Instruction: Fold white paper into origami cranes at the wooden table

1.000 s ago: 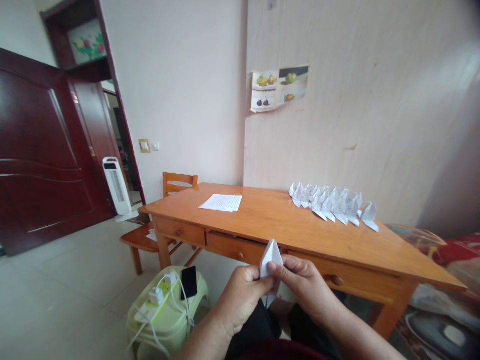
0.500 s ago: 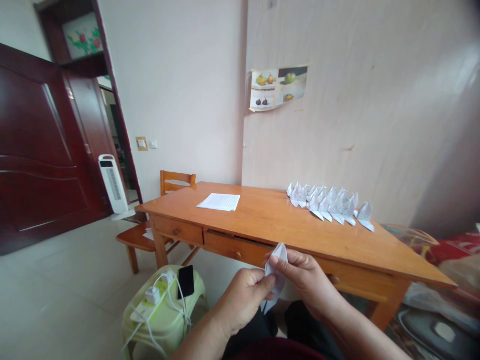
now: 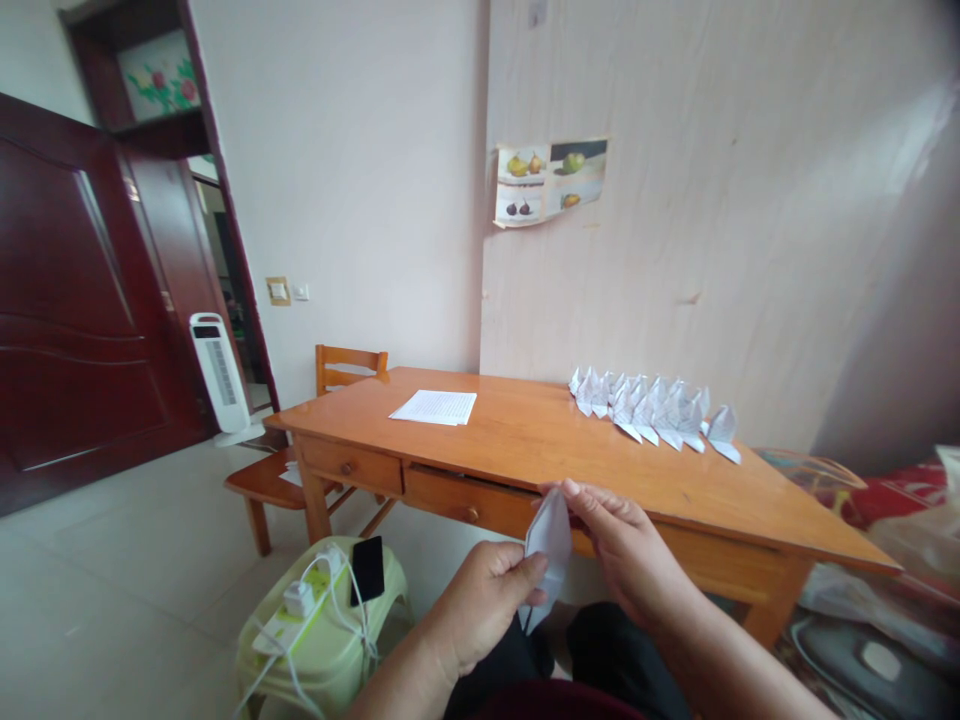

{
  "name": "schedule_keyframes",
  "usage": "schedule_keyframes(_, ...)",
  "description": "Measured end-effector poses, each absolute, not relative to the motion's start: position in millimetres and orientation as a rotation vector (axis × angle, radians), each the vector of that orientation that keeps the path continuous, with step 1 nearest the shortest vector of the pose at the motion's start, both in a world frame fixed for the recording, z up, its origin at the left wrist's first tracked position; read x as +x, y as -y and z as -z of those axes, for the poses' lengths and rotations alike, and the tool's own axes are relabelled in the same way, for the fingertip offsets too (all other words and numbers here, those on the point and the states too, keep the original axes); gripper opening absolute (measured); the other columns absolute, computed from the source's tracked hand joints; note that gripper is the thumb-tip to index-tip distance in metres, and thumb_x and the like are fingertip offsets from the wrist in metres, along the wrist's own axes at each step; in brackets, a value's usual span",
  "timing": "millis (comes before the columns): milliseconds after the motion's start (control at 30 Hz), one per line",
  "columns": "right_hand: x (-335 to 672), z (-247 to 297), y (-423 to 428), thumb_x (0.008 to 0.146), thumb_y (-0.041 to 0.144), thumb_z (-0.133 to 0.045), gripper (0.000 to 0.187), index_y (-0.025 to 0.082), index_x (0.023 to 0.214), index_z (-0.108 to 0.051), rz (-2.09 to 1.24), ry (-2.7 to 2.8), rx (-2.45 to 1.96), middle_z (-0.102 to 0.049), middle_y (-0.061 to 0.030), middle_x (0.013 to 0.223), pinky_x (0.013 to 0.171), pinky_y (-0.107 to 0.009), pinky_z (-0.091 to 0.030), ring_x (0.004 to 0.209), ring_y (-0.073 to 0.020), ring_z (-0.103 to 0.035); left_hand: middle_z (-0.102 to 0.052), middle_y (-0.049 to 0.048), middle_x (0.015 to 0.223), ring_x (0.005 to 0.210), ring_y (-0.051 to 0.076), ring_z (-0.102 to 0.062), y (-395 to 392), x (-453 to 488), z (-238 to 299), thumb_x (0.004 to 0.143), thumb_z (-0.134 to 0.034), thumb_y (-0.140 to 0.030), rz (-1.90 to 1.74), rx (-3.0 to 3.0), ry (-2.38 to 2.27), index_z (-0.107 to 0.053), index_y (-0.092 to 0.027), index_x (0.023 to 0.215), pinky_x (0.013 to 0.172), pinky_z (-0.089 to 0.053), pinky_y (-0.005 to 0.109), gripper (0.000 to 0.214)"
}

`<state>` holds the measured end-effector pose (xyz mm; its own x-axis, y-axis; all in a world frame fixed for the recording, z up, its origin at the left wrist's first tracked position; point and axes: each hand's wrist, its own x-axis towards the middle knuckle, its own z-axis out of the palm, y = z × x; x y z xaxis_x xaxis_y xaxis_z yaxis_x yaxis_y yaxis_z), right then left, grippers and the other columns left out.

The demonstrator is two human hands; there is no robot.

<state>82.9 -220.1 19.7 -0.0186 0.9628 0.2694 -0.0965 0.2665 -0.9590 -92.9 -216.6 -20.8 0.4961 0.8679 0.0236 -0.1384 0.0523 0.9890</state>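
Observation:
A folded white paper piece (image 3: 550, 550) with a pointed top is held upright above my lap, in front of the table's edge. Low on the paper, my left hand (image 3: 499, 590) pinches it between thumb and fingers. My right hand (image 3: 611, 520) is closed at the upper tip, its thumb by the right edge and its fingertips partly hidden behind the paper. Similar folded paper pieces (image 3: 660, 410) stand in rows at the table's back right, one (image 3: 724, 432) slightly apart at the right end. Left of them lies a stack of printed sheets (image 3: 433, 407).
The wooden table (image 3: 517, 440) has a slightly open drawer (image 3: 469, 497). At lower left, a green plastic stool (image 3: 259, 640) bears a power strip (image 3: 289, 625), white cables and a black phone (image 3: 367, 571). A wooden chair (image 3: 351, 358) stands at the table's left end.
My right hand has moved up from the paper's front to its tip, uncovering more of the folded face. My left hand keeps its pinch. The view has shifted slightly.

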Motion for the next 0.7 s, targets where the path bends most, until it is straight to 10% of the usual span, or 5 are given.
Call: schedule_keyframes(700,76.9,-11.1,220.1,0.080,0.056,-0.072,0.040,0.018,0.068,-0.065,-1.100,1.295,-1.001,-0.056,0.0028,0.061,0.057,-0.026,-0.035,0.057,-0.0114,-0.045,-0.074,0.0143,0.098,0.093,0.022,-0.068,214.3,-95.0,12.2,0.077,-0.082,-0.032,-0.889,1.066,-0.641,-0.077,-0.011,0.099,0.082,-0.053,0.029,0.031)
